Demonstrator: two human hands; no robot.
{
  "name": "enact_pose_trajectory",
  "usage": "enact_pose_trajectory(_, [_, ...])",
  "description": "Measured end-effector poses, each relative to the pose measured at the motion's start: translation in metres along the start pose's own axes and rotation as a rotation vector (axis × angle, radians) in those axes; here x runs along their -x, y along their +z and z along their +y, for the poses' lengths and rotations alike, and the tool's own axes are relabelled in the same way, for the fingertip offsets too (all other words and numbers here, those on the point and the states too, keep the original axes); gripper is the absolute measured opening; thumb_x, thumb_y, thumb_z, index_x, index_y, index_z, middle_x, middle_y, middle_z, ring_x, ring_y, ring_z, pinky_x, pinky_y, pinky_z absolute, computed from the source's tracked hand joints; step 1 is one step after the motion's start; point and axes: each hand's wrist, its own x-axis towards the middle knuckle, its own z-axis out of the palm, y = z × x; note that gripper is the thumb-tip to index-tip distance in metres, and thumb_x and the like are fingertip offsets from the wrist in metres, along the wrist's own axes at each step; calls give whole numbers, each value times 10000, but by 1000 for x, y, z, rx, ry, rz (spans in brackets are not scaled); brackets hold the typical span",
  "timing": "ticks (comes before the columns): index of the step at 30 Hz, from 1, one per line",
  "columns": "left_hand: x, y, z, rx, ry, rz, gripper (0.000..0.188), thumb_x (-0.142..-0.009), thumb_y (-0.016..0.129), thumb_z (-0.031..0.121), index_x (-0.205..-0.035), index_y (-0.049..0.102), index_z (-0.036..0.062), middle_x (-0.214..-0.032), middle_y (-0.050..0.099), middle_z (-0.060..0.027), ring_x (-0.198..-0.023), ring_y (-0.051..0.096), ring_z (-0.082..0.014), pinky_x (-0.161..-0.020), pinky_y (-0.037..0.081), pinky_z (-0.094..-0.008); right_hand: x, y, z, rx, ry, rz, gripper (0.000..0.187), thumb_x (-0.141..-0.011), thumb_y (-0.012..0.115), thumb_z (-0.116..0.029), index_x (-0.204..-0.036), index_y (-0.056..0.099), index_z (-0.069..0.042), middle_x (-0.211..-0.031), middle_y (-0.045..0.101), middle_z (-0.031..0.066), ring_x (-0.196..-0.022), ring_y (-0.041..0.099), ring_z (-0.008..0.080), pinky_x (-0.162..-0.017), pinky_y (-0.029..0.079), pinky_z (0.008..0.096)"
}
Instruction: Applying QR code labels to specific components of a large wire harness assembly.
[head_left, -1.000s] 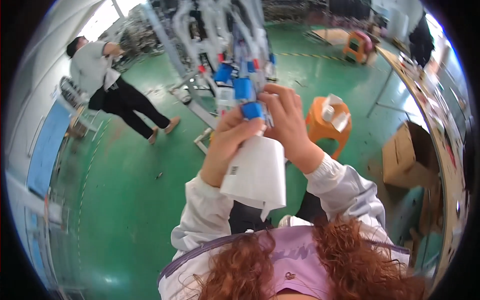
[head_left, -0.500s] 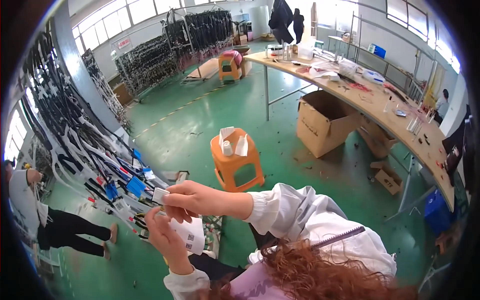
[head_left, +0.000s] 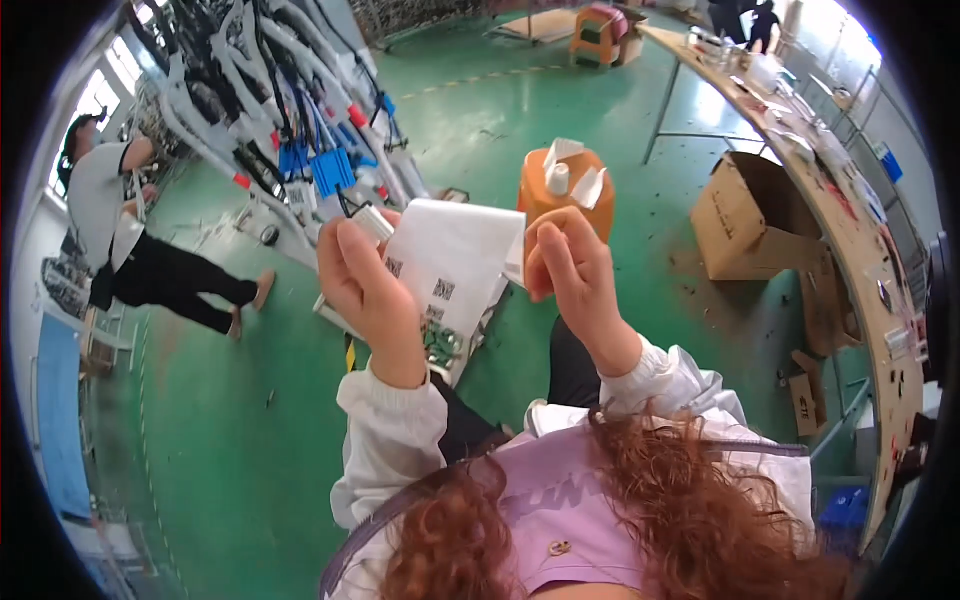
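Note:
A white label strip [head_left: 455, 250] with printed square codes stretches between my two hands. My left hand [head_left: 375, 290] is closed at its left end, thumb against fingers. Just above those fingers is a small white tag [head_left: 374, 222] at the end of a thin black cable; whether the fingers also grip it cannot be made out. My right hand [head_left: 578, 270] pinches the strip's right edge with curled fingers. Close beyond my left hand, blue connectors [head_left: 330, 172] hang on a wire harness [head_left: 270, 90] of black, white and grey branches with red bands.
An orange stool [head_left: 535, 190] ahead bears a white roll [head_left: 557, 180] and paper pieces. To the right stand an open cardboard box [head_left: 735, 225] and a long cluttered table [head_left: 850, 210]. At left a person [head_left: 150, 230] stands by the harnesses.
My right hand has moved right, away from the white tag, and now pinches the strip's edge. My left hand has risen beside the tag. The view has tipped down and turned left.

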Motion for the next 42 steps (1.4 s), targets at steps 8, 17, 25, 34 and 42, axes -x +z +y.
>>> enact_pose_trajectory(8, [1, 12, 15, 70, 152, -105, 333, -928, 367, 299, -976, 498, -3, -916, 553, -89, -742, 552, -128, -614, 458, -228, 2, 30, 8, -605, -38, -71, 530, -849, 527, -59, -1296, 242, -63, -1031, 552, 112, -927, 549, 157, -794, 432, 289])
enact_pose_trajectory(17, [-6, -13, 39, 94, -68, -626, 329, -945, 331, 222, -1109, 480, -21, -1139, 508, -156, -942, 550, -165, -826, 430, -295, -47, 14, -6, -450, -227, 131, 526, -845, 496, -28, -1307, 252, -84, -968, 569, 110, -801, 569, 129, -709, 481, 271])
enact_pose_trajectory(25, [-5, 4, 36, 73, 222, -499, 169, -898, 480, 165, -868, 507, 1, -769, 485, 23, -664, 364, -29, -585, 310, -169, -51, 7, -25, 239, -295, 99, 264, -790, 614, -140, -1042, 553, -91, -1016, 506, 84, -839, 493, 163, -694, 413, 272])
enact_pose_trajectory(34, [-10, -6, 33, 32, 255, -594, 250, -925, 428, 209, -954, 509, -26, -913, 526, -38, -807, 457, -75, -731, 378, -208, -50, 11, -50, 664, -874, -48, 129, -685, 685, -141, -802, 633, -130, -878, 595, -1, -947, 544, 190, -828, 346, 328])
enact_pose_trajectory(42, [1, -5, 21, 60, 333, -447, 324, -938, 367, 288, -1025, 470, -6, -977, 525, -68, -860, 482, -115, -765, 405, -253, -49, 12, -56, 623, -687, -217, 101, -720, 661, -135, -786, 607, -80, -760, 591, 28, -741, 559, 199, -739, 373, 303])
